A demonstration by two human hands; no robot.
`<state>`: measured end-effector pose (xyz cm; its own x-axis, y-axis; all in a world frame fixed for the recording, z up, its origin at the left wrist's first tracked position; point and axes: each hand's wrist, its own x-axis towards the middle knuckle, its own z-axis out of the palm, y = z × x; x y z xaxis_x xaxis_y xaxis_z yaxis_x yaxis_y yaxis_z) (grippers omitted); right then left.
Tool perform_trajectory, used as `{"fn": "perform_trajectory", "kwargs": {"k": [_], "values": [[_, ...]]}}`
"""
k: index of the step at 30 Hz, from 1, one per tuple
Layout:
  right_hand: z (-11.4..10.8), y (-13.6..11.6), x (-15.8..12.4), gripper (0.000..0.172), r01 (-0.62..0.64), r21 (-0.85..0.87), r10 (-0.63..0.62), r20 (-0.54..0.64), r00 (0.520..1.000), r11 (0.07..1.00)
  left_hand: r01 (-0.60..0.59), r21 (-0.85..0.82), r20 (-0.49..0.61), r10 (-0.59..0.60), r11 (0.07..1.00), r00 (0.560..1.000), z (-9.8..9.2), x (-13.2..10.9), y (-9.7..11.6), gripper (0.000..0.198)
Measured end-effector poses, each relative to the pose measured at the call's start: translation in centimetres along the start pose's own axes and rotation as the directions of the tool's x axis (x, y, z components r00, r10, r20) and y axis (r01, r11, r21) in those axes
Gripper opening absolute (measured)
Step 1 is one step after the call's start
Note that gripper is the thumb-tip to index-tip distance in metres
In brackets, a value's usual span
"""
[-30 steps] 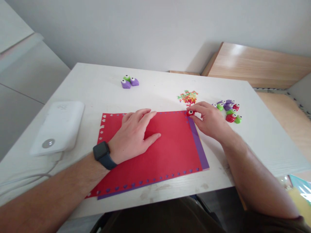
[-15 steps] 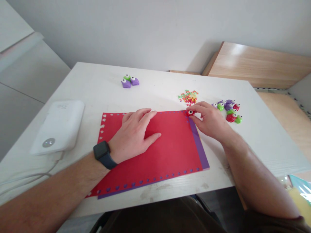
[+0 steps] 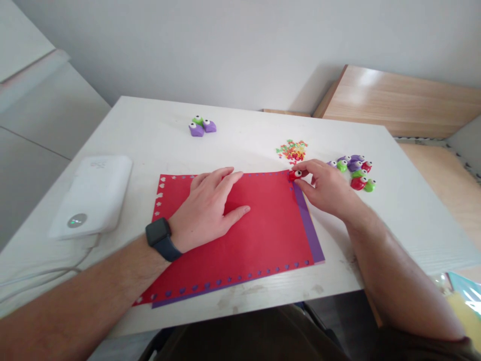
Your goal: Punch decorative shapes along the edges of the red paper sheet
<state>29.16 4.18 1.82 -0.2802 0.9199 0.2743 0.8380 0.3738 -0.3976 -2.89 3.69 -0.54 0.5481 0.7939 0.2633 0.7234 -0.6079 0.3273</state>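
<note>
My right hand [image 3: 326, 188] pinches a small red craft punch [image 3: 294, 175] with a white top at the far right corner of the red paper [image 3: 263, 220]. Small shapes are cut out along the paper's left, near and far edges, and a few sit by the punch. My left hand [image 3: 210, 208] lies spread on the left half of the sheet, holding nothing; a dark watch [image 3: 158, 232] is on that wrist. Purple paper [image 3: 310, 225] shows from beneath along the right and near edges.
Colourful paper cutouts [image 3: 292, 150] lie piled beyond the far right corner. Several punches [image 3: 356, 165] cluster on the right, and three more [image 3: 202, 126] stand at the back. A white device [image 3: 93, 195] with a cable [image 3: 41, 276] rests on the left of the table [image 3: 240, 143].
The red punch has turned a little in my right fingers, its white top now facing more to the right. My left hand stays in place on the paper.
</note>
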Motion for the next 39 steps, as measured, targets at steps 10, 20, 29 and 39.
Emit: {"fn": "perform_trajectory", "kwargs": {"k": [10, 20, 29, 39], "values": [[-0.40, -0.47, 0.04, 0.026, -0.063, 0.071, 0.061, 0.023, 0.998, 0.995, 0.015, -0.004, 0.008, -0.015, 1.000, 1.000, 0.06, 0.14, -0.07, 0.063], [-0.83, -0.88, 0.09, 0.025, -0.152, 0.186, 0.140, 0.075, 0.987, 0.971, 0.016, -0.022, 0.001, -0.016, 1.000, 1.000, -0.06, 0.10, -0.13, 0.060], [-0.97, -0.51, -0.22, 0.025, -0.202, 0.311, 0.160, 0.156, 0.975, 0.929, 0.024, -0.030, -0.011, -0.024, 0.999, 1.000, -0.05, 0.41, -0.15, 0.058], [-0.82, -0.22, -0.31, 0.028, -0.212, 0.358, 0.163, 0.162, 0.973, 0.909, 0.046, -0.048, -0.033, -0.047, 0.998, 0.998, -0.35, 0.80, -0.07, 0.058]]}}
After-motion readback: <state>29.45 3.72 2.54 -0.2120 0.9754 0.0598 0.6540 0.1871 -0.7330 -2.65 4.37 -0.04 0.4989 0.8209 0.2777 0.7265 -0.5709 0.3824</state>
